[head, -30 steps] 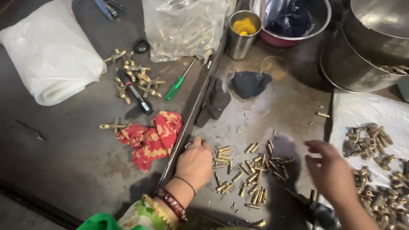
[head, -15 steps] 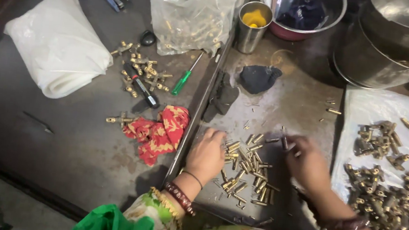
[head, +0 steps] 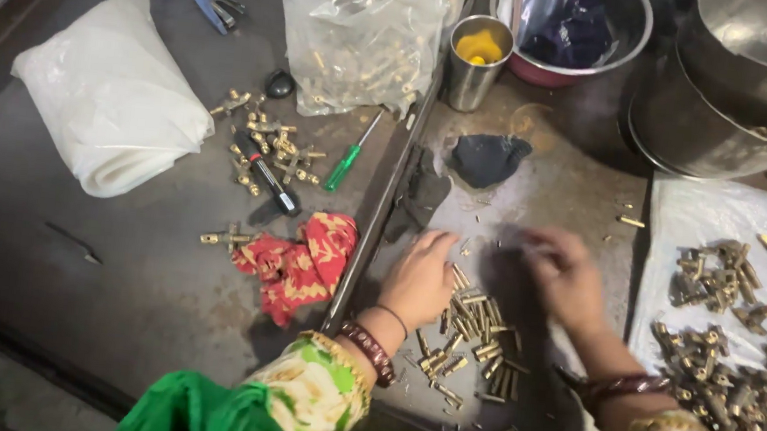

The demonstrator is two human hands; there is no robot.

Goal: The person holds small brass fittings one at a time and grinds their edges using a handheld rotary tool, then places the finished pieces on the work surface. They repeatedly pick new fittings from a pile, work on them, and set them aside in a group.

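My left hand [head: 419, 277] lies palm down on the dark metal table, fingers spread, touching the left edge of a pile of small brass pins [head: 475, 339]. Blurred by motion, my right hand [head: 570, 278] hovers over the right side of the same pile; whether it holds a pin cannot be made out. Both wrists wear bangles and patterned sleeves.
A red patterned cloth [head: 302, 264] lies left of my left hand. Brass fittings [head: 739, 372] cover a white sheet at the right. Further back are a steel cup [head: 475, 61], a green screwdriver [head: 352, 154], a clear bag of parts [head: 364, 31], a white bag [head: 114, 91] and steel bowls [head: 742, 91].
My right hand has moved left from near the white sheet to above the pin pile. My left hand stays on the pile's left edge. The view has shifted slightly.
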